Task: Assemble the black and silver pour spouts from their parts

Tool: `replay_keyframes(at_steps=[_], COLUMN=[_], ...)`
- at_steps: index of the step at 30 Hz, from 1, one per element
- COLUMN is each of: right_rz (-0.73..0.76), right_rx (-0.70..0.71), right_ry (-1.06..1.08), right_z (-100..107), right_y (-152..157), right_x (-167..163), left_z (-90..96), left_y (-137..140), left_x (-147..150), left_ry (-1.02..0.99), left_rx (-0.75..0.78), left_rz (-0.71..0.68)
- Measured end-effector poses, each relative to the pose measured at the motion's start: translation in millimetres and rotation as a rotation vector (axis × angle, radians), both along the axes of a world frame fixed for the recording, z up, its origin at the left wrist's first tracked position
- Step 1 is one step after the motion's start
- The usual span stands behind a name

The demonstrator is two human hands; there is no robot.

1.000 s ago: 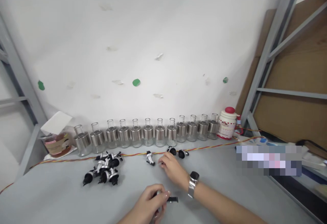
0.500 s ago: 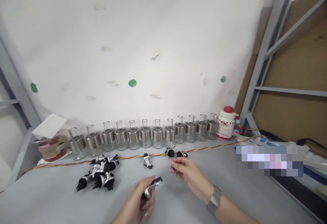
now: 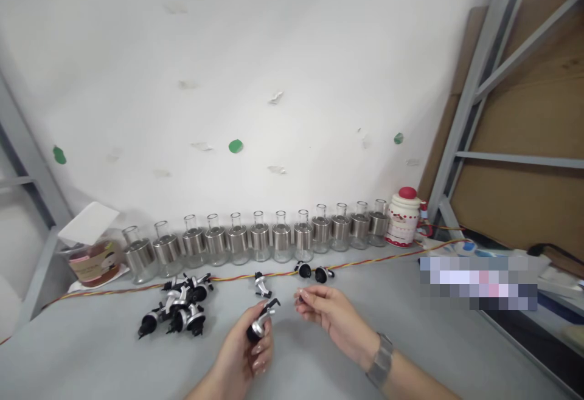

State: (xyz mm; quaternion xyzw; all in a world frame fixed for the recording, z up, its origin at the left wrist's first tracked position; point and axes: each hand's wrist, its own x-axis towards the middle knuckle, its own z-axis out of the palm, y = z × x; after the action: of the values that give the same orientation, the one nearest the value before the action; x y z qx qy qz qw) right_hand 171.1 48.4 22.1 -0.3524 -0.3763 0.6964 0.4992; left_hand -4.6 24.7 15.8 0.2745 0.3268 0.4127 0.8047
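Observation:
My left hand (image 3: 246, 344) is wrapped round a silver-and-black bottle pourer (image 3: 259, 326), its black lever pointing up and right. To the right, my right hand (image 3: 331, 313), with a metal watch band at the wrist, is closed in a pinch. Whatever its fingertips hold is too small to make out. Beyond the hands lie a single pourer (image 3: 261, 284) and two more pourers, one at the left (image 3: 303, 269) and one at the right (image 3: 323, 275). A heap of several pourers (image 3: 180, 306) sits to the left of my left hand.
Several glass bottles with steel sleeves (image 3: 260, 237) stand in a row along the wall. A twisted red-yellow wire (image 3: 365, 263) runs before them. A white jar with a red knob (image 3: 403, 220) ends the row; a labelled tub (image 3: 95, 263) stands left. Metal posts (image 3: 465, 108) flank the table.
My left hand has turned and lifted slightly, so more of the pourer shows. My pinched right hand has shifted a little left and down, uncovering the right-hand pourer behind it.

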Motion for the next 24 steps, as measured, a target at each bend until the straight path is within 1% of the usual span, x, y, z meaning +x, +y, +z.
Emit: replay_keyframes(at_steps=[4,8,11,14,19,24], right_rz=[0.005,0.048,0.069,0.085,0.096,0.095], right_rx=[-0.015,-0.040,-0.009,0.021,0.002,0.012], right_ry=[0.015,0.085,0.105,0.110,0.169,0.215], right_z=[-0.4,-1.9,-2.5,-3.4,-4.9,-4.9], right_y=[-7.0,-15.1,-19.2,-20.5,-21.8,-24.4], right_x=[-9.7,-16.0,-18.6,-20.6,-23.4,-25.3], left_z=[1.2,1.3,1.5,2.0,2.1,1.5], left_y=[-2.5,-4.8,-6.8,-8.7,-9.7,-11.5], left_x=[2.2,6.7,10.2,11.8,13.6,16.9], left_ry=[-0.020,0.044,0.080,0.070,0.021,0.026], left_rx=[-0.009,-0.001,-0.027,-0.050,-0.049,-0.110], left_rz=[-0.023,-0.025,-0.041,-0.025,-0.043,-0.046])
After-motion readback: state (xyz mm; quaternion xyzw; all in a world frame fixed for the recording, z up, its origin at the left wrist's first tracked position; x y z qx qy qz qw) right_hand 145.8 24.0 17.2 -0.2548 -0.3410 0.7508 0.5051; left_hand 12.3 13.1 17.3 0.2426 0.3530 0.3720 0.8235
